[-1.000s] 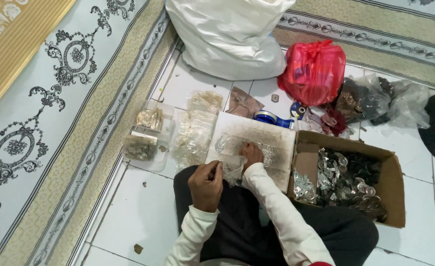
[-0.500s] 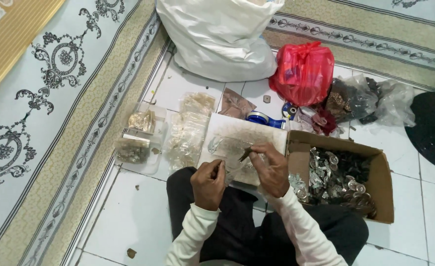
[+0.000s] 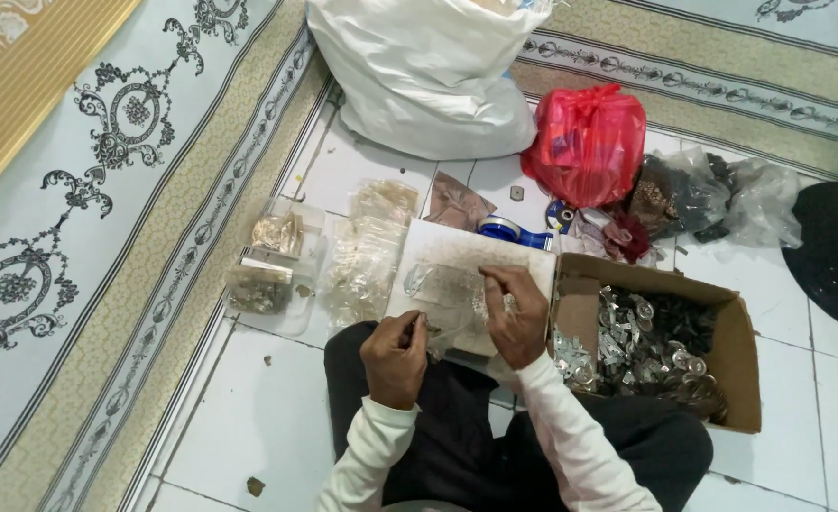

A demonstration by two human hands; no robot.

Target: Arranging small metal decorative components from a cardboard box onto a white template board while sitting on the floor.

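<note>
I sit on a white tiled floor with a pale flat board [image 3: 457, 256] across my knees. My left hand [image 3: 395, 356] is closed around a small thin item at the board's near edge. My right hand [image 3: 515, 308] pinches a small clear plastic bag [image 3: 442, 284] that lies on the board, and the two hands almost touch. Just right of my right hand stands an open cardboard box [image 3: 736, 379] holding many small silvery metal pieces [image 3: 627, 341].
A pile of clear small bags [image 3: 367, 251] and a clear tray with filled packets [image 3: 267, 270] lie at left. Behind the board are a blue tape roll [image 3: 506, 230], a red plastic bag [image 3: 587, 142], a big white sack [image 3: 428, 71] and dark bags [image 3: 699, 194]. Patterned carpet [image 3: 87, 190] borders the tiles.
My right hand has come back from the board's middle toward my left hand, now pinching the clear bag. The left hand has stayed at the near edge.
</note>
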